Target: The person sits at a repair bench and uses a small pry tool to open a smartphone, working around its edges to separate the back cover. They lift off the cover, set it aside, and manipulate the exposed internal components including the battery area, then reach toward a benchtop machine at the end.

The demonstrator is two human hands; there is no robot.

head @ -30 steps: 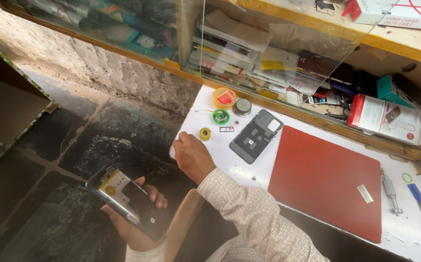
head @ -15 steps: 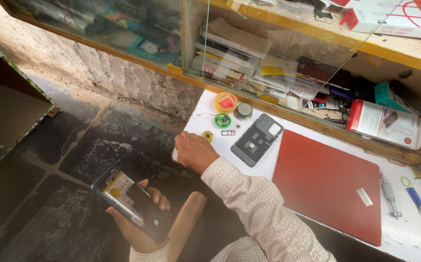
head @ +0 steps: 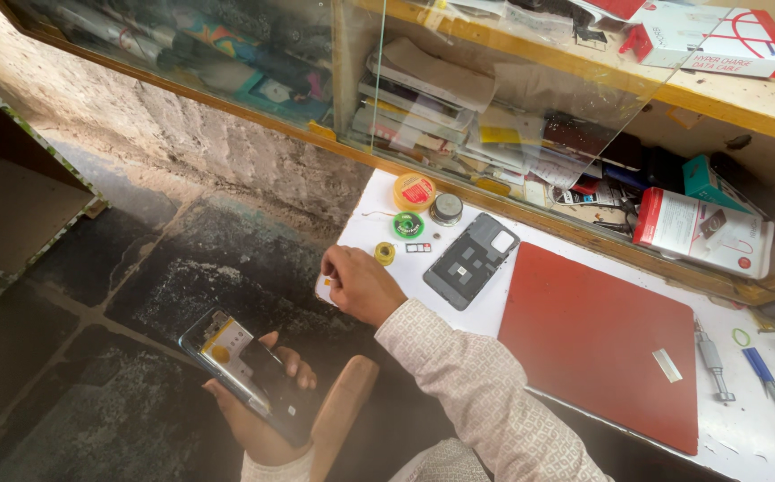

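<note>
My left hand [head: 258,411] holds a black smartphone [head: 249,375] low over the dark stone floor, screen up. My right hand [head: 360,284] rests at the near left corner of the white table [head: 762,437], fingers curled on a small white object [head: 323,287] with an orange spot. Just beyond that hand lie a small yellow roll [head: 385,253], a tiny card tray [head: 418,247] and an opened grey phone body [head: 471,260] lying flat.
A red mat [head: 601,339] covers the table's middle. A green spool [head: 408,225], an orange-lidded tin [head: 414,191] and a round metal tin [head: 446,208] stand at the back left. Screwdrivers [head: 713,357] lie at right. Glass-fronted shelves [head: 494,116] hold boxes. A wooden chair back [head: 341,419] is below.
My right hand has stayed at the table corner. My left hand with the phone has shifted slightly; the view has moved a little.
</note>
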